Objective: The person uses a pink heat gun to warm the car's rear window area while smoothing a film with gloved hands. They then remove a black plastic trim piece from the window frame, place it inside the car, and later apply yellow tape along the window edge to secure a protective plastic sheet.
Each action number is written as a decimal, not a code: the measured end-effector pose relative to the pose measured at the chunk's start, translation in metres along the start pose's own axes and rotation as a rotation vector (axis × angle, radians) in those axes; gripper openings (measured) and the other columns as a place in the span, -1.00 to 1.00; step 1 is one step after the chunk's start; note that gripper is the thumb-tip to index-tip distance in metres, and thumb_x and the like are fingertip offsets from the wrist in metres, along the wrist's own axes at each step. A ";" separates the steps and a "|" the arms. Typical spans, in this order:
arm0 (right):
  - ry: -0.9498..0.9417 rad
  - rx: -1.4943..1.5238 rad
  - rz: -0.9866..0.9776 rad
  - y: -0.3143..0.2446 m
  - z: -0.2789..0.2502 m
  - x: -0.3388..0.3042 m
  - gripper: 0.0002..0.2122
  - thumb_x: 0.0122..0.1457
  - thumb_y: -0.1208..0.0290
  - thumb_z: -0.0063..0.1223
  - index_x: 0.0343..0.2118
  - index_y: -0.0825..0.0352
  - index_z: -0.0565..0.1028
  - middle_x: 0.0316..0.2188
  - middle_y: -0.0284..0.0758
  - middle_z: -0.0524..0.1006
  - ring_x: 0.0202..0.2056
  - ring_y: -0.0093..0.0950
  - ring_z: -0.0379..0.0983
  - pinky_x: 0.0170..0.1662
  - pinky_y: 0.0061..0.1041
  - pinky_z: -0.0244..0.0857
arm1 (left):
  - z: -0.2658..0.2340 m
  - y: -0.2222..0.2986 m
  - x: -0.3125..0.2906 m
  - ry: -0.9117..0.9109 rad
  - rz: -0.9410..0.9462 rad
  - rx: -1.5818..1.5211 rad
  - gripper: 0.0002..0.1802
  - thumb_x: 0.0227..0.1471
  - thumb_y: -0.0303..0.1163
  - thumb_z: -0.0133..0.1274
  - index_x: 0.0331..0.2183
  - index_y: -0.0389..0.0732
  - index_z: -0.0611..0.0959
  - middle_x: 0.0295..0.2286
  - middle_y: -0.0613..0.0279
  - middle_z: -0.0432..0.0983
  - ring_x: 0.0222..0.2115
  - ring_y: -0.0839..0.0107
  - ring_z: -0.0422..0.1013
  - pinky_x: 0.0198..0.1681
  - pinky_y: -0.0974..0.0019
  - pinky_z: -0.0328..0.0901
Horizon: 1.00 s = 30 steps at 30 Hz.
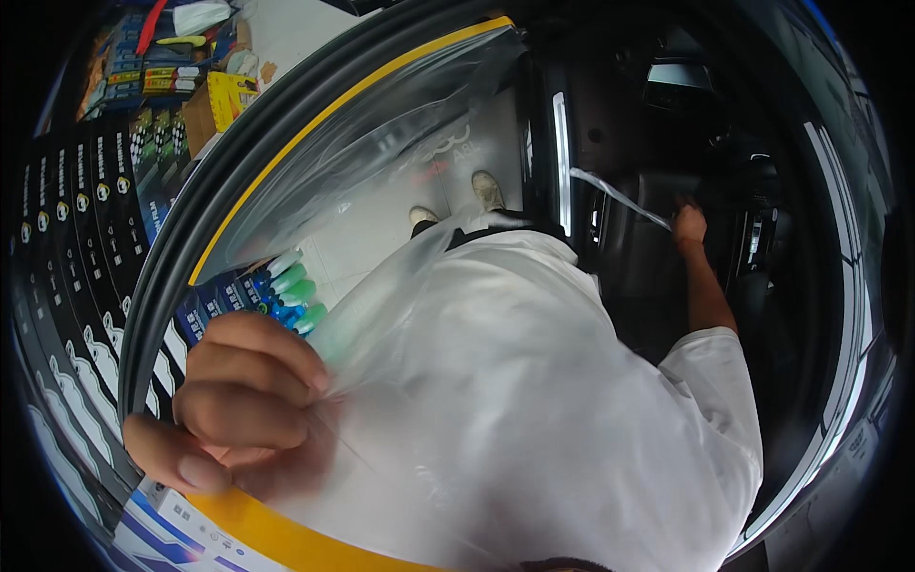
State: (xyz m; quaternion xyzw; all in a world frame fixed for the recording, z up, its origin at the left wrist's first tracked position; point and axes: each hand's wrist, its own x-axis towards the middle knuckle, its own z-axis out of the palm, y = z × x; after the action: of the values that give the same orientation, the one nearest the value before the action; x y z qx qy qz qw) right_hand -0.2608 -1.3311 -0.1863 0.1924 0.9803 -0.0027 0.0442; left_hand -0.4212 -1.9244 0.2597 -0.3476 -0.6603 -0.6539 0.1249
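Note:
My left hand [250,400] is large and close at the lower left, its fingers curled and pinching clear plastic film [381,329]. A yellow tape band [315,124] edges the film along the curved black door frame [205,157], and another yellow stretch shows under this hand. Farther off, inside the dark car, my right hand [688,225] is closed at the end of a thin pale strip [615,193]. That strip runs left toward the door sill. The fingertips of this hand are partly lost in shadow.
Tall black boxes [71,238] stand in a row at the left. Spray bottles with green and white tops [291,286] sit beyond the film. Coloured packages [152,71] lie at the top left. A dark car seat [648,267] is under my right arm; pale tiles [357,238] cover the floor.

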 end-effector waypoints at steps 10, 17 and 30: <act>-0.757 1.338 -0.692 -0.272 -0.281 0.069 -0.42 0.35 -0.09 0.10 0.10 0.40 0.62 -0.67 -0.45 0.47 -0.64 -0.68 0.43 -0.51 -0.64 0.29 | 0.049 -0.141 -0.002 -0.125 -0.587 0.273 -0.76 0.16 -0.45 0.34 -0.32 -0.26 0.55 -0.71 0.56 0.31 -0.64 0.76 0.09 -0.55 0.53 0.06; -0.768 1.090 -0.609 -0.340 -0.306 0.084 -0.60 0.28 0.15 0.25 -0.04 0.42 0.69 -0.56 -0.39 0.61 -0.61 -0.67 0.45 -0.49 -0.66 0.33 | 0.049 -0.219 -0.011 -0.125 -0.642 0.251 -0.75 0.22 -0.36 0.31 -0.31 -0.27 0.56 -0.70 0.56 0.28 -0.64 0.78 0.08 -0.57 0.53 0.01; -0.199 0.752 -0.453 -0.359 -0.238 0.212 -0.83 0.10 0.34 0.18 -0.42 0.26 0.76 -0.52 -0.22 0.69 -0.48 -0.37 0.65 -0.28 -0.39 0.53 | 0.096 -0.386 0.011 0.095 -0.667 1.015 -0.48 0.11 0.12 0.14 -0.48 -0.17 0.78 -0.46 -0.11 0.66 -0.39 -0.21 0.58 -0.30 -0.14 0.44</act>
State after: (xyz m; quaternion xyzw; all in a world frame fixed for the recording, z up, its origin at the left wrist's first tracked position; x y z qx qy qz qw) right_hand -0.6123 -1.5778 0.0279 -0.0257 0.9197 -0.3867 0.0634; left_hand -0.6416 -1.7920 -0.0439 0.0104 -0.9565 -0.2762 0.0930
